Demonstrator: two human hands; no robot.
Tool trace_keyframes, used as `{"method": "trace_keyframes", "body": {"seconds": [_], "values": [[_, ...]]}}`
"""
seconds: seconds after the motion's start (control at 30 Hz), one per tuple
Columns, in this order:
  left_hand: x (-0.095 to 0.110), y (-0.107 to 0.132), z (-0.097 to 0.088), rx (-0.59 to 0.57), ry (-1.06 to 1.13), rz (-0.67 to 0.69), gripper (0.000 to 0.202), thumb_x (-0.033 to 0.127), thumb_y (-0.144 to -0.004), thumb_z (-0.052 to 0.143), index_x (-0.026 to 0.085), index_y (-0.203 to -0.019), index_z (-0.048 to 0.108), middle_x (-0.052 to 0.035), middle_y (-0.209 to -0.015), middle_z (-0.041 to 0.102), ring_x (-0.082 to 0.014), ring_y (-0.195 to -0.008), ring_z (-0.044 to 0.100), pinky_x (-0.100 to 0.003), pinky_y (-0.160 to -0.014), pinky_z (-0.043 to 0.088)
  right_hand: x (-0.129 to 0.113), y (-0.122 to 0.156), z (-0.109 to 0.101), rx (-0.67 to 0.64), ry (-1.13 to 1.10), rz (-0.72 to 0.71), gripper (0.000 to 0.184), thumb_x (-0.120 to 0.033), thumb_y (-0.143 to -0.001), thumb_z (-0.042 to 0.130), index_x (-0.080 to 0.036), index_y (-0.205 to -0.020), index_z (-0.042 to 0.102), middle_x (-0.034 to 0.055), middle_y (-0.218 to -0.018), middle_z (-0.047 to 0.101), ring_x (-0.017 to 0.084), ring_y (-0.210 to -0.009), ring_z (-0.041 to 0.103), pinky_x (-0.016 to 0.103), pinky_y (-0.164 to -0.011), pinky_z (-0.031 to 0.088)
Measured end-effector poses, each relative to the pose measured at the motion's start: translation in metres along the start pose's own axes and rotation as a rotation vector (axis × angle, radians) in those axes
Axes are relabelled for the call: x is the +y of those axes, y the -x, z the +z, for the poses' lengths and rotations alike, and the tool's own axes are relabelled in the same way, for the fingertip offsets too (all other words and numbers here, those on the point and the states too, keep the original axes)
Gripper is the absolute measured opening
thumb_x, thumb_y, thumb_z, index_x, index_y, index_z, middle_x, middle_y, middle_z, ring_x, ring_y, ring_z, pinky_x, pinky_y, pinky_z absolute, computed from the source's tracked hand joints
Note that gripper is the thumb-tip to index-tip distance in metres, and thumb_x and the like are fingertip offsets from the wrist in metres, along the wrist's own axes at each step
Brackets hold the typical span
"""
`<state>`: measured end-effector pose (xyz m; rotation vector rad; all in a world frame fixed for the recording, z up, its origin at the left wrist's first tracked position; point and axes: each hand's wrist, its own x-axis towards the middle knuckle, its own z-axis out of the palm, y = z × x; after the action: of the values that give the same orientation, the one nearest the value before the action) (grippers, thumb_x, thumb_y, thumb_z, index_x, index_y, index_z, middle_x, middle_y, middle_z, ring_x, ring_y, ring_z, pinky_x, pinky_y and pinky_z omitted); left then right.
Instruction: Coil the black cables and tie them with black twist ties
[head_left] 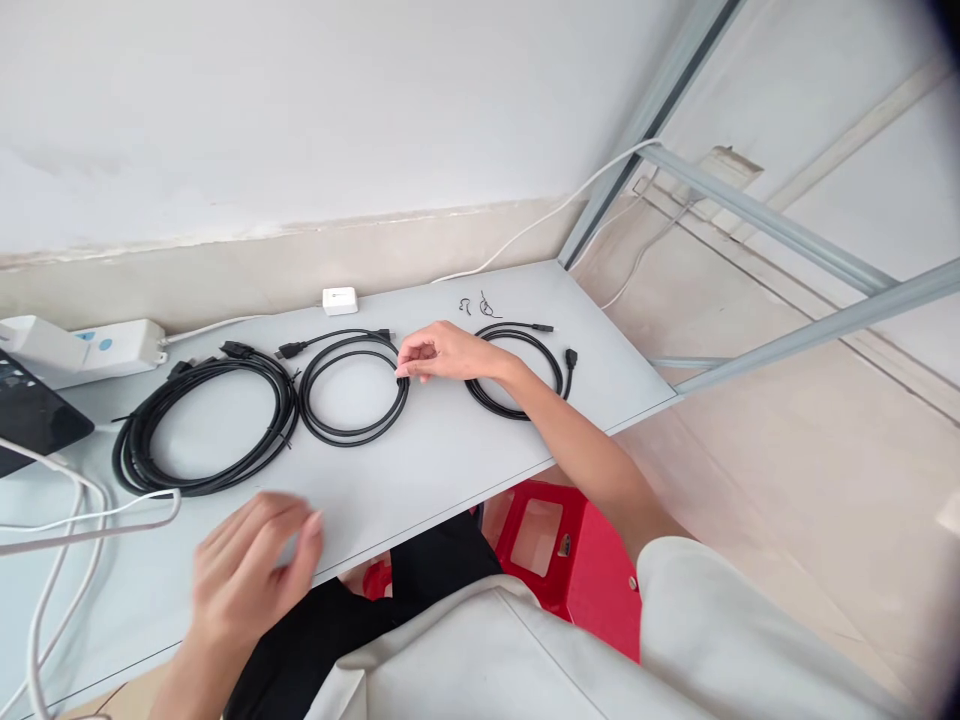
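The right hand (448, 350) apparently pinches the middle cable coil (351, 442), while the left hand (251, 558) hovers, loose and empty, over the tabletop (424, 480).

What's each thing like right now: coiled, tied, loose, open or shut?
Left black coil: wound, thin ties on it.
Middle black coil: wound, ends free.
Right black coil: wound, ends free.
Small black wires: bent, lying loose.
Right hand: pinching at the middle black coil's right side.
Left hand: blurred, loosely curled, nothing visible in it.
White block: near the wall; on or off, can't tell.
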<state>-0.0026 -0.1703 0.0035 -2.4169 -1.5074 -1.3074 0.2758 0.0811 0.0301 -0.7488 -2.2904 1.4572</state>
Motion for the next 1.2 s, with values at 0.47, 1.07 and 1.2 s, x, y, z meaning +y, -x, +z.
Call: {"method": "trace_keyframes", "body": {"seconds": [0.47, 1.07, 1.2], "values": [[-0.025, -0.1, 0.092, -0.34, 0.115, -0.404, 0.04, 0.052, -0.097, 0.08, 0.023, -0.122, 0.071, -0.0081, -0.12, 0.077, -0.0243, -0.099, 0.073, -0.037, -0.081, 0.057, 0.011, -0.004, 0.0, 0.007, -0.129, 0.059, 0.042, -0.055, -0.088, 0.093, -0.014, -0.093, 0.083, 0.0049, -0.079, 0.078, 0.014, -0.071, 0.071, 0.026, -0.072, 0.059], [-0.012, -0.097, 0.103, -0.229, -0.069, -0.333, 0.011, 0.033, -0.097, 0.072, 0.023, -0.101, 0.074, -0.0042, -0.099, 0.079, -0.0206, -0.085, 0.072, -0.031, -0.066, 0.043, -0.003, -0.001, 0.002, -0.043, -0.19, 0.115, 0.042, -0.054, -0.085, 0.095, -0.014, -0.092, 0.083, 0.0049, -0.078, 0.079, 0.016, -0.069, 0.073, 0.028, -0.07, 0.059], [-0.012, -0.093, 0.104, -0.202, -0.099, -0.305, 0.012, 0.034, -0.098, 0.072, 0.023, -0.096, 0.073, -0.0019, -0.092, 0.077, -0.0184, -0.08, 0.071, -0.031, -0.063, 0.04, -0.009, 0.002, 0.003, -0.038, -0.042, 0.06, 0.04, -0.055, -0.093, 0.088, -0.016, -0.09, 0.079, 0.0023, -0.078, 0.075, 0.015, -0.071, 0.069, 0.028, -0.071, 0.053]]}}
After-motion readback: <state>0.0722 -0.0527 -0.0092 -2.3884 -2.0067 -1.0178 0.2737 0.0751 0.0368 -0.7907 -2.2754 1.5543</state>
